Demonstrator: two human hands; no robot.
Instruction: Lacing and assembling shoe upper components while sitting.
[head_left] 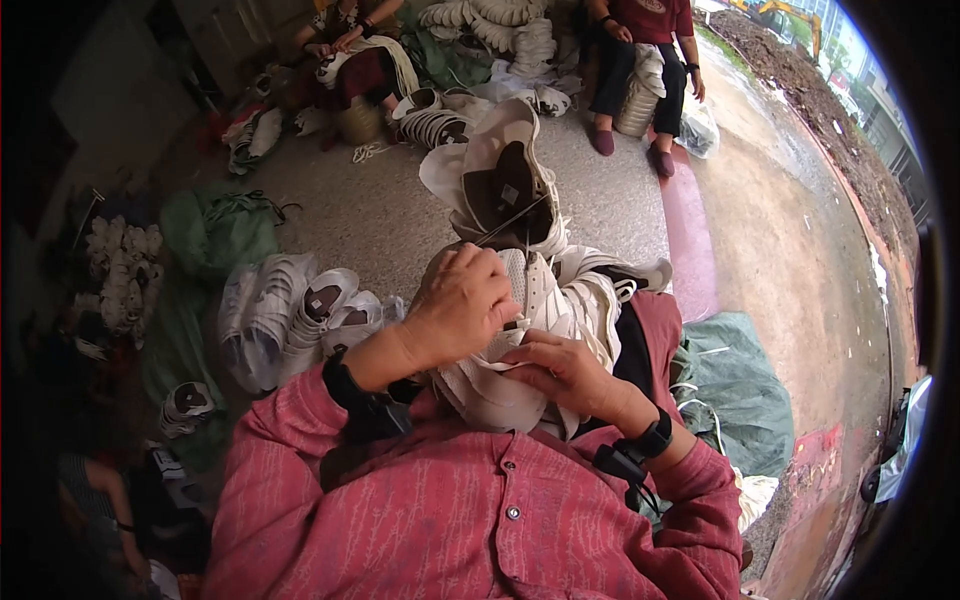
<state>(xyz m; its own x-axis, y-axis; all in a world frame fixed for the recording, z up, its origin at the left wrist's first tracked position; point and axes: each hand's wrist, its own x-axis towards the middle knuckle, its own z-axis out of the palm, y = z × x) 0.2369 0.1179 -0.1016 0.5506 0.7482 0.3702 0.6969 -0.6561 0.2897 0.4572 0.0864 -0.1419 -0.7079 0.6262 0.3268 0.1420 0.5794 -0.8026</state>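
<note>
In my lap lies a white shoe upper [541, 292], with a row of eyelets and a mesh tongue. My left hand [462, 300] is closed over its near left side, fingers curled down. My right hand [570, 372] pinches the edge of the upper, thumb and fingers together, close to the left fingertips. White laces [602, 318] hang over the right side of my lap. Just beyond my hands stand more white uppers with dark brown lining [510, 185], a thin strand crossing their opening. The fingertips partly hide what they grip.
Nested shoe uppers [265, 315] in clear plastic lie left, near a green sack [222, 232]. Another green sack [735, 385] sits at my right. Two people sit opposite, one handling laces [395, 62], amid piled uppers [510, 25]. Part of another person [108, 500] shows at lower left.
</note>
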